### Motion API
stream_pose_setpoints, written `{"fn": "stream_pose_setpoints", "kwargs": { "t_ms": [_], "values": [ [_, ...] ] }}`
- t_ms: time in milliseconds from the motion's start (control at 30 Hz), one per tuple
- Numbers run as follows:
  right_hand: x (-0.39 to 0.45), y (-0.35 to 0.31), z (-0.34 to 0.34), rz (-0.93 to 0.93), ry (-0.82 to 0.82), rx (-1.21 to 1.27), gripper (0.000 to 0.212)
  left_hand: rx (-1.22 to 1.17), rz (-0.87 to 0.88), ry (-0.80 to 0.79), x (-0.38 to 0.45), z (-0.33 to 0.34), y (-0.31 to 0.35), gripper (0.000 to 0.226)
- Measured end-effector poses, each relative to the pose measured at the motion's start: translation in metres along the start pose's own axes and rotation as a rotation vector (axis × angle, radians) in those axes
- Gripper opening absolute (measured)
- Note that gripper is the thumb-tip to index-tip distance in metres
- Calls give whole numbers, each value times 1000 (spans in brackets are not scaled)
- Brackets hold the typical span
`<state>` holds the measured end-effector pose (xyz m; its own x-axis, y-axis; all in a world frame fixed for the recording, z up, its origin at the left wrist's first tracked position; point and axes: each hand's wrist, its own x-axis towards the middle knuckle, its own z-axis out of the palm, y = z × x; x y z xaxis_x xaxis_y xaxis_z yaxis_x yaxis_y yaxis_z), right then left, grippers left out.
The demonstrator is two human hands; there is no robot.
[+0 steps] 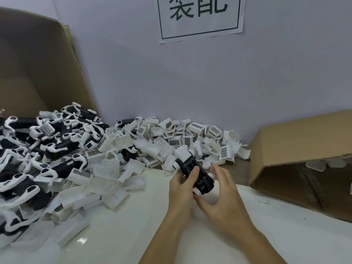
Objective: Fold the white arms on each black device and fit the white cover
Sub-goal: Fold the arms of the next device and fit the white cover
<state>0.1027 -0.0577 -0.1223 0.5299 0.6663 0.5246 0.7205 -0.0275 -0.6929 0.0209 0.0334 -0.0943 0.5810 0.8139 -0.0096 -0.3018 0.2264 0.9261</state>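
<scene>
Right hand [222,189] fingers spread loose beside black device [194,172], left hand [182,184] gripping it above the worktop [123,235] near its front edge.

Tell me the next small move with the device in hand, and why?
Probably bring the right hand onto the black device to fold its white arms. The left hand already grips the device, and the right hand's fingers are spread just beside it.

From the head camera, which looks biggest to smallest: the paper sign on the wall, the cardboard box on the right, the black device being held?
1. Cardboard box, cut off by the frame edge.
2. Paper sign, top cropped and farther off, so its rank against the box is unsure.
3. Black device, held in the left hand, clearly smallest.
</scene>
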Motion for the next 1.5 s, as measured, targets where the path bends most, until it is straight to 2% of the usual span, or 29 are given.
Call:
{"fn": "stream_pose_setpoints", "kwargs": {
  "t_ms": [100, 167, 233, 333, 467, 667, 767, 900, 1000, 1100, 1200, 1333, 1400, 1500],
  "values": [
    [1, 1, 1, 68, -19, -13, 90, -36, 26, 5, 1, -2, 0, 42],
    [1, -1, 2, 96, -27, -24, 93, -27, 39, -2, 1, 0, -2, 44],
    [2, -1, 1, 121, -1, -4, 91, -8, 53, -37, 1, 3, -4, 38],
    [2, -3, -1, 137, 30, 45, 76, 24, 78, -94, -1, 7, -3, 19],
    [2, -5, -2, 147, 46, 82, 54, 43, 79, -90, -2, 8, 0, 15],
    [5, -4, -5, 179, 85, 56, 51, 76, 88, -95, -6, 9, 1, 12],
    [4, -2, -4, 201, 41, 108, 47, 114, 94, -77, -6, 8, 1, 9],
    [4, 2, -5, 200, -83, 163, 48, 255, 157, -56, -6, 5, 0, 9],
    [4, 3, -2, 138, -143, 164, 65, 307, 236, -54, -5, 5, 2, 22],
    [3, 2, -3, 136, -33, 184, 70, 430, 338, -31, -2, 1, 0, 32],
    [3, 1, -8, 153, 97, 266, 71, 719, 462, -47, 2, -5, -6, 33],
    [5, 2, -11, 227, 106, 357, 76, 1103, 592, -111, 0, -8, -15, 28],
    [7, 3, -10, 278, 118, 354, 65, 1158, 638, -109, -3, -5, -15, 26],
    [10, 4, -9, 289, 199, 313, 46, 1188, 678, -135, -6, -2, -13, 38]
  ]
}}
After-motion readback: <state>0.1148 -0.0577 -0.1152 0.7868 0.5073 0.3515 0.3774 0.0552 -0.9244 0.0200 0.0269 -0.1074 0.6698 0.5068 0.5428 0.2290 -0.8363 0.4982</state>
